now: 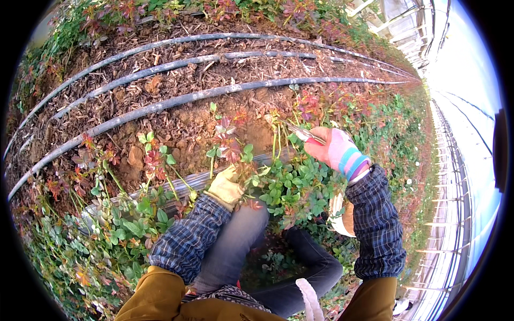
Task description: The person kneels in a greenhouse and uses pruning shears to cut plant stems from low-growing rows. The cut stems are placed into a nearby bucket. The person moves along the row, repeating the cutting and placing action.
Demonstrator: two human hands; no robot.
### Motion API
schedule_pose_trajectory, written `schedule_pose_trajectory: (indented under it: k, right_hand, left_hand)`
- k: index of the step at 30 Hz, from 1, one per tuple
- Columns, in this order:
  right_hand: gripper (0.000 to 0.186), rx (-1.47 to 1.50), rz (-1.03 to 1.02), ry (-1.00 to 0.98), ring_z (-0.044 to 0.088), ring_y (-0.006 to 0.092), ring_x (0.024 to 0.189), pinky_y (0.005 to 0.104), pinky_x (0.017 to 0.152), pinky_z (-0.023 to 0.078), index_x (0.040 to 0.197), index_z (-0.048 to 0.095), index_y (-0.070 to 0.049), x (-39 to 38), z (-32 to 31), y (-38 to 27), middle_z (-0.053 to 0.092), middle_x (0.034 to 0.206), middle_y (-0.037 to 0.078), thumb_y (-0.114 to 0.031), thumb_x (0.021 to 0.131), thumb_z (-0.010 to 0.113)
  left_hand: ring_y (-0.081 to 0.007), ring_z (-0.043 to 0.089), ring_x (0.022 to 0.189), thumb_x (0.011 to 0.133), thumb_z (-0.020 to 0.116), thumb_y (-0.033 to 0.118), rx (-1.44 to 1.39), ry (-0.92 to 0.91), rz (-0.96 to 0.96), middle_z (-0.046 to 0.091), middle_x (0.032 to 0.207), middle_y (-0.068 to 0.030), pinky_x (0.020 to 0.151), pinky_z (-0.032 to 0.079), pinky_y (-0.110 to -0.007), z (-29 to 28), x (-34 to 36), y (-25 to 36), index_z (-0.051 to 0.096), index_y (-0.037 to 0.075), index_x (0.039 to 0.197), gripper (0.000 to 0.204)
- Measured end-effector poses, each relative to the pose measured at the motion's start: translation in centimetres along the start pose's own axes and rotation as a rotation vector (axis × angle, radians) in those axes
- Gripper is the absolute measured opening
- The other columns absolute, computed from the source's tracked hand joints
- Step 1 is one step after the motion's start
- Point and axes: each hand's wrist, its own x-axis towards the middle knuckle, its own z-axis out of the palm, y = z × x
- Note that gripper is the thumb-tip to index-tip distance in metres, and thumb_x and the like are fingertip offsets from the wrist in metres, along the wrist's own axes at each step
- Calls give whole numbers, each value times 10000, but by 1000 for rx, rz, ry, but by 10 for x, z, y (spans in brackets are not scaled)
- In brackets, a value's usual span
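Observation:
My left hand point(226, 187), in a pale yellow glove, is curled among reddish and green rose shoots point(227, 136) at the middle of the view; leaves partly hide its fingers and what they hold. My right hand point(334, 150), in a pink glove with blue stripes, grips pruning shears point(313, 139) with red handles. The blades point up-left, beside pale green stems point(276, 136) rising from the soil. Leafy growth spreads below the shears, between both hands.
Three dark irrigation pipes point(160, 106) curve across mulched soil above my hands. A pale container point(340, 224) sits behind my right forearm. My bent legs point(227, 246) lie among plants below. At the right, a long greenhouse structure point(450, 176) recedes with wires and framing.

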Motion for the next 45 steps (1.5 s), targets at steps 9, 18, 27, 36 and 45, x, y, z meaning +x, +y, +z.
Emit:
schedule_pose_trajectory:
  k: [9, 18, 27, 36, 45]
  right_hand:
    - [390, -532, -95, 119, 664, 355, 835, 442, 745, 521, 1026, 639, -97, 0, -8, -51, 681, 913, 177, -394, 774, 651]
    - [242, -713, -100, 140, 665, 350, 720, 450, 655, 530, 776, 662, -55, 20, 10, -83, 672, 770, 182, -294, 748, 644]
    - [260, -743, 82, -6, 691, 323, 877, 493, 677, 541, 937, 722, -72, 13, 23, -117, 705, 941, 153, -225, 869, 524]
    - [273, -723, 114, 10, 695, 318, 873, 456, 724, 548, 956, 721, -56, 15, 36, -127, 705, 951, 166, -181, 848, 505]
    - [352, -631, 78, 204, 662, 377, 730, 463, 685, 528, 798, 707, -63, 17, 54, -107, 675, 779, 200, -351, 848, 512]
  left_hand:
    - [-310, 590, 1061, 1011, 360, 142, -59, -52, -31, 579, 1221, -166, 905, 519, -466, 5, 3, 1, 484, -20, 1270, 330]
    - [-305, 588, 1072, 1001, 368, 106, -93, -44, -50, 589, 1195, -174, 936, 508, -443, -2, 6, 0, 477, -34, 1269, 321]
    - [-316, 577, 1094, 996, 343, 96, -134, -103, -60, 577, 1206, -195, 951, 496, -430, -14, 12, -3, 479, -40, 1258, 325]
    - [-308, 587, 1088, 1003, 313, 91, -143, -120, -59, 586, 1215, -172, 954, 491, -448, -11, 11, -1, 495, -37, 1246, 328]
    - [-286, 599, 1075, 990, 357, 99, 1007, -204, 333, 579, 1235, -162, 906, 518, -413, -20, 12, -2, 474, -31, 1280, 339]
